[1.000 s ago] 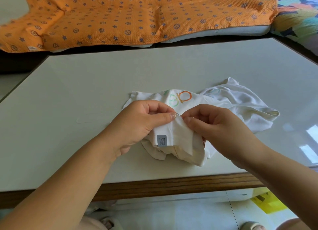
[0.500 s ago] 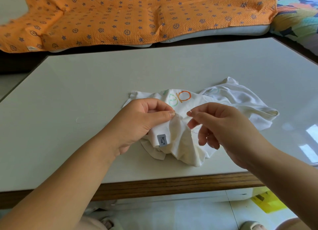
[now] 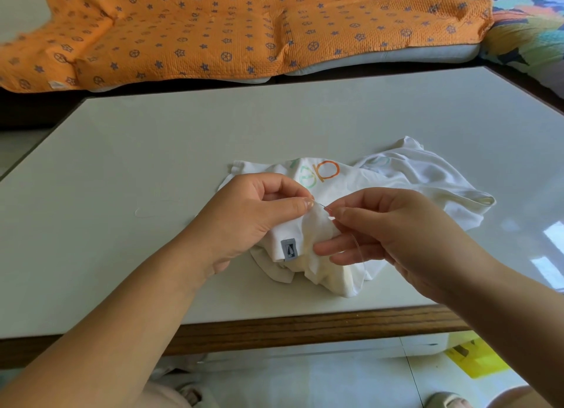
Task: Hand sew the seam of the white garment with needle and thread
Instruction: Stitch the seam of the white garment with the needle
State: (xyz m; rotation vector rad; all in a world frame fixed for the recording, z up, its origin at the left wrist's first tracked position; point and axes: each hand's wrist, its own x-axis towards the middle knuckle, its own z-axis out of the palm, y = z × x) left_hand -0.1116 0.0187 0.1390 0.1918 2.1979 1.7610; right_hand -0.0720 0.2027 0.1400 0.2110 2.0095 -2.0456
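A crumpled white garment (image 3: pixel 406 178) with orange and green print and a small grey label (image 3: pixel 289 249) lies on the table near its front edge. My left hand (image 3: pixel 253 212) pinches a raised fold of the garment between thumb and forefinger. My right hand (image 3: pixel 393 224) pinches a thin needle (image 3: pixel 322 206) that sticks out of the fold right beside my left thumb. A fine pale thread (image 3: pixel 357 249) curves down from the needle in front of my right fingers, which are spread below.
The pale table (image 3: pixel 152 151) has a wooden front edge (image 3: pixel 305 328). A short loose thread (image 3: pixel 146 214) lies on it to the left. An orange patterned blanket (image 3: pixel 232 26) covers the seat behind. A yellow object (image 3: pixel 476 359) lies on the floor at lower right.
My right hand let go of the fabric, opened its lower fingers and now pinches the needle tip by my left thumb. The thread loop has come into view. My left hand stayed put.
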